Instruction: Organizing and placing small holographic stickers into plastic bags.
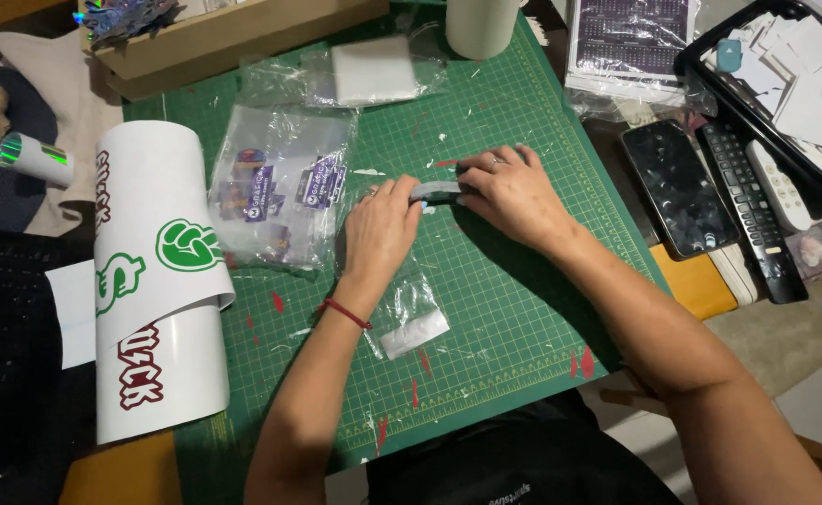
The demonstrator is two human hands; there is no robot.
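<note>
On the green cutting mat (486,281), a small grey object (437,193) is gripped by left hand (380,232) and right hand (514,192); sticker bags (280,192) left of them lie filled.

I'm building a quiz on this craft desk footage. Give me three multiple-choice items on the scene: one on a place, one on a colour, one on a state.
1. Where does the curled sticker sheet lie?
A) left of the hands
B) right of the hands
C) on the phone

2. What colour is the cutting mat?
A) blue
B) green
C) grey

3. What are the left hand and right hand doing?
A) resting apart
B) both gripping one small grey object
C) holding the remote

Answers:
1 A, it lies at the mat's left edge.
2 B, its gridded surface is green.
3 B, fingers of both hands close on the grey object between them.
</note>
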